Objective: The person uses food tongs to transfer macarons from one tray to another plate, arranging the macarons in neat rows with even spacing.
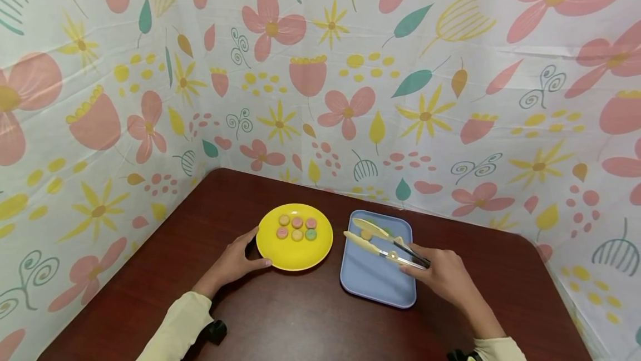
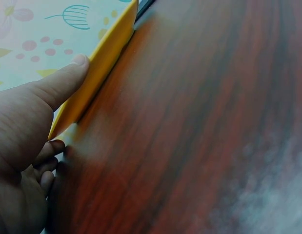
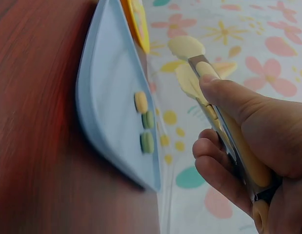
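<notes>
My left hand (image 1: 233, 262) holds the rim of a round yellow plate (image 1: 295, 254), thumb and fingers spread along its left edge. Several small pink, cream and green macarons (image 1: 297, 222) lie in two rows on the plate. Tongs with cream-coloured tips (image 1: 363, 242) are gripped in my right hand (image 1: 443, 273), over a blue tray (image 1: 373, 284). Their tips stand apart, with nothing between them. Toward the tray's far end, the right wrist view shows one yellow macaron (image 3: 141, 103) and two green macarons (image 3: 147, 143).
Plate and tray stand side by side on a dark brown wooden table (image 1: 280, 316), with a narrow strip of tabletop between them. A white cloth (image 1: 310, 105) printed with flowers hangs behind the table and along its left side.
</notes>
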`<control>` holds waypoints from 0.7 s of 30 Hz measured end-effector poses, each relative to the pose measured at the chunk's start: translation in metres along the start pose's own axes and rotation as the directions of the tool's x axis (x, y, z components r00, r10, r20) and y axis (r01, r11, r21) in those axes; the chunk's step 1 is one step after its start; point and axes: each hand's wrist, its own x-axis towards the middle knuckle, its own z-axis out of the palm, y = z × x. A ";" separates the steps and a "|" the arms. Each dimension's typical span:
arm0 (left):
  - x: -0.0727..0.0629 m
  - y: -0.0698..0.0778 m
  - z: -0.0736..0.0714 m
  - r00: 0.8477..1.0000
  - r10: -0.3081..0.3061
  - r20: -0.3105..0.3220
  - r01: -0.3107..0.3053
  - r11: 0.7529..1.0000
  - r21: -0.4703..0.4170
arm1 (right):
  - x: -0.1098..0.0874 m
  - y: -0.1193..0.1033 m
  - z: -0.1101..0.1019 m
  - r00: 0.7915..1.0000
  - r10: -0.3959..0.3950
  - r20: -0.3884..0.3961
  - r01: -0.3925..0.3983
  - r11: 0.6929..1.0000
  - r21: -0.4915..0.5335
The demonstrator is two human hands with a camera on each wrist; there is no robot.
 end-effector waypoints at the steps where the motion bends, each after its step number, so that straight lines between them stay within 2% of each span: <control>1: 0.000 0.000 0.000 1.000 -0.001 0.000 0.001 1.000 -0.001 | -0.002 0.003 -0.001 1.000 0.007 -0.001 -0.007 1.000 -0.006; 8: -0.001 0.001 0.000 1.000 -0.010 0.002 0.010 1.000 0.000 | -0.011 0.019 -0.002 0.999 0.042 0.000 -0.042 0.999 -0.024; 21: -0.002 0.003 -0.001 1.000 0.002 0.007 -0.002 1.000 -0.003 | -0.011 0.036 0.008 0.997 0.068 0.024 -0.067 0.997 -0.028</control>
